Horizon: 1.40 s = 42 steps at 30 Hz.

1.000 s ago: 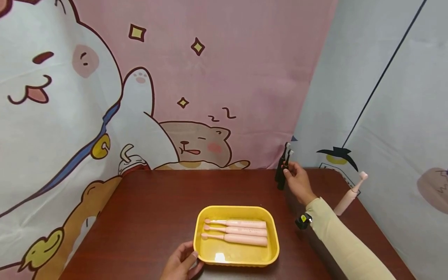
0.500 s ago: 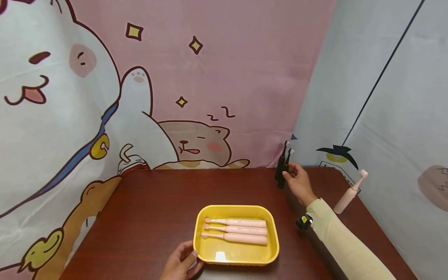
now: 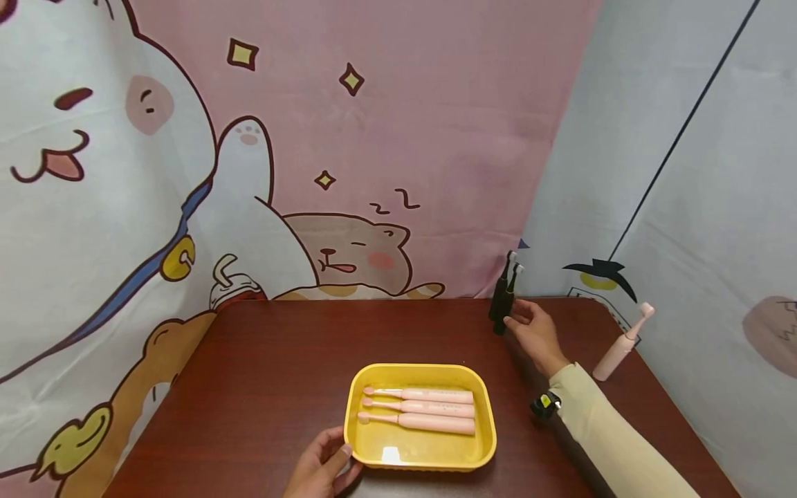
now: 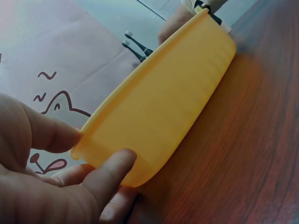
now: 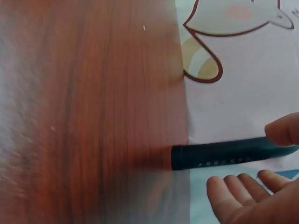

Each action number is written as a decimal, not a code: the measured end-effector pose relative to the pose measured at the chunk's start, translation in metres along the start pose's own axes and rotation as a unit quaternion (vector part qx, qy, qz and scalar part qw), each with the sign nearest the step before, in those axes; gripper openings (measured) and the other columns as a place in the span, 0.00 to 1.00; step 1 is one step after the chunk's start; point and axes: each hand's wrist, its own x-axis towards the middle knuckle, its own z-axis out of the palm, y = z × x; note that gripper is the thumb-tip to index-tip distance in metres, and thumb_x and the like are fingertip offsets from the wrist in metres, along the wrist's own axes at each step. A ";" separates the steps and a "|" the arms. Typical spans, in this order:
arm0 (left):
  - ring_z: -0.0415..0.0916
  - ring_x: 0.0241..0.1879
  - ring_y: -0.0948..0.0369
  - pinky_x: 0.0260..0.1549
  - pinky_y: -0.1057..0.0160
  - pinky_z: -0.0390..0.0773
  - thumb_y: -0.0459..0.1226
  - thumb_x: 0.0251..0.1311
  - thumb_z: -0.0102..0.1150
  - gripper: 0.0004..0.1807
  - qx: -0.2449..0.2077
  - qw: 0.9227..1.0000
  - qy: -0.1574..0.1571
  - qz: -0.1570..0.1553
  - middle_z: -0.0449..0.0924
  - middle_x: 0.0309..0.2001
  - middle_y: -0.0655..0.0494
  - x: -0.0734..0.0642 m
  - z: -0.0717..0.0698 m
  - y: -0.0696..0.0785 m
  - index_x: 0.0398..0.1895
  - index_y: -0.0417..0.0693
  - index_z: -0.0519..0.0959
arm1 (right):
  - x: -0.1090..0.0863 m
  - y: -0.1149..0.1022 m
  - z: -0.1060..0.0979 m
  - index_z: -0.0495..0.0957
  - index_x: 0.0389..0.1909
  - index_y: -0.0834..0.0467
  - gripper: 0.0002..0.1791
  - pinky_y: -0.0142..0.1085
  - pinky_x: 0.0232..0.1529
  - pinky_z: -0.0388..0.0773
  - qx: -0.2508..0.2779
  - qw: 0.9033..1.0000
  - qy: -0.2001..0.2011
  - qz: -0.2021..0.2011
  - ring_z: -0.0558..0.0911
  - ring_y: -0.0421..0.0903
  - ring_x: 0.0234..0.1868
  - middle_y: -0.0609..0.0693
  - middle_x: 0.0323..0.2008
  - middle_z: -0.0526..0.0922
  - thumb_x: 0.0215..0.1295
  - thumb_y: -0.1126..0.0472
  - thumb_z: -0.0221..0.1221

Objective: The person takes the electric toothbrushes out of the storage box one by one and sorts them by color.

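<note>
Two black electric toothbrushes stand upright side by side at the back right of the table. My right hand [image 3: 537, 333] is around the nearer black toothbrush [image 3: 505, 304]. In the right wrist view its thumb overlaps the handle [image 5: 219, 154], while the loosely bent fingers [image 5: 240, 193] lie below with a gap. The rear black toothbrush [image 3: 497, 294] is partly covered by the nearer one. My left hand [image 3: 322, 465] grips the front left corner of a yellow tray [image 3: 429, 460], fingers at its rim and side wall. Three pink electric toothbrushes [image 3: 436, 409] lie parallel in the tray, heads to the left.
Another pink electric toothbrush [image 3: 613, 358] stands upright near the right edge of the dark wooden table [image 3: 268, 387]. A cartoon-printed cloth [image 3: 448, 152] hangs directly behind the table, and a pale one [image 3: 697, 228] runs along the right side.
My right hand has slid lower along the nearer black toothbrush, its fingers loosening from the upper part. That toothbrush stays in place. The left hand and tray have not moved.
</note>
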 end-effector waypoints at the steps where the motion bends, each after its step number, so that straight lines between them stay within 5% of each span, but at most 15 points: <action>1: 0.75 0.52 0.60 0.51 0.57 0.84 0.31 0.68 0.56 0.30 0.001 1.000 0.000 -0.001 0.73 0.56 0.41 0.000 0.000 0.000 0.67 0.25 0.57 | -0.003 -0.001 0.000 0.61 0.72 0.62 0.34 0.53 0.61 0.77 -0.009 1.000 -0.004 0.005 0.73 0.61 0.66 0.65 0.67 0.70 0.69 0.59 0.60; 13: 0.75 0.54 0.59 0.53 0.53 0.83 0.31 0.70 0.55 0.30 0.004 1.000 0.000 -0.003 0.69 0.61 0.36 0.002 0.000 0.002 0.68 0.26 0.56 | -0.039 -0.018 -0.003 0.63 0.71 0.64 0.34 0.55 0.64 0.74 -0.016 0.996 -0.085 0.015 0.72 0.60 0.67 0.64 0.68 0.69 0.69 0.54 0.60; 24: 0.74 0.54 0.59 0.54 0.52 0.82 0.32 0.70 0.55 0.31 0.004 1.000 0.005 -0.005 0.68 0.62 0.34 0.003 -0.001 0.001 0.68 0.25 0.55 | -0.069 -0.053 0.013 0.69 0.67 0.59 0.31 0.48 0.60 0.79 0.022 0.987 -0.155 -0.026 0.78 0.56 0.62 0.60 0.65 0.74 0.67 0.52 0.63; 32: 0.74 0.55 0.58 0.53 0.54 0.82 0.31 0.70 0.54 0.30 0.005 1.000 0.004 0.003 0.67 0.63 0.33 0.003 0.000 0.000 0.68 0.25 0.55 | -0.088 -0.078 0.031 0.69 0.67 0.56 0.31 0.49 0.61 0.78 0.077 0.965 -0.248 -0.029 0.79 0.53 0.61 0.57 0.63 0.76 0.66 0.52 0.64; 42: 0.74 0.54 0.58 0.53 0.53 0.82 0.32 0.70 0.55 0.29 0.002 1.000 0.001 0.000 0.67 0.62 0.33 0.002 0.000 0.001 0.67 0.26 0.57 | -0.107 -0.095 0.045 0.75 0.61 0.62 0.25 0.42 0.56 0.82 0.070 0.927 -0.364 -0.053 0.80 0.58 0.58 0.60 0.57 0.81 0.69 0.53 0.62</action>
